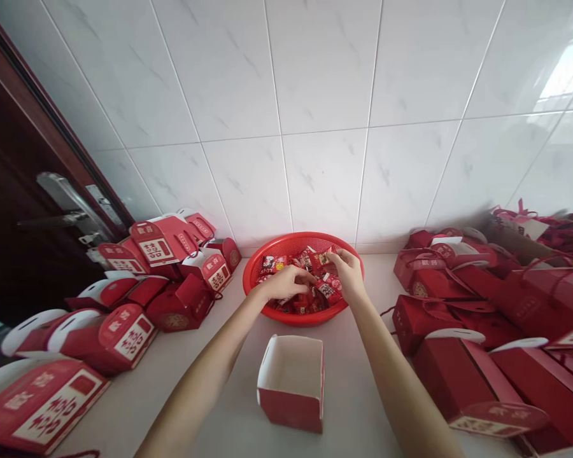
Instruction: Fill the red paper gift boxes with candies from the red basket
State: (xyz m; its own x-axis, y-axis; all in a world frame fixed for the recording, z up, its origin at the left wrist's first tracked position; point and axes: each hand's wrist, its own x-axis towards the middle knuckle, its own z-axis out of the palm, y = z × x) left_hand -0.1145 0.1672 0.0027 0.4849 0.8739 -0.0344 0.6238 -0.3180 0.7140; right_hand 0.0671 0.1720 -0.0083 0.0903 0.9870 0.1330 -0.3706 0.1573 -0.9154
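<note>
A red plastic basket [253, 257] stands against the wall, filled with wrapped candies [328, 287] in mostly red wrappers. Over the middle of the heap is my left hand [289, 283], its fingers bent and slightly apart among the candies, with nothing visibly held. At the right side of the basket, my right hand [347, 267] pinches a red and gold wrapped candy [321, 259] between thumb and fingers. Between my forearms, an open-topped red box [291, 410] with a white inside sits on the table, and nothing shows in it.
Closed red gift boxes [124, 337] with white labels are stacked on the left. More red boxes [463, 375] crowd the right, near a carton [516, 229] of red items. A tiled wall [325, 178] bounds the table [229, 394]; a dark door [19, 146] is at left.
</note>
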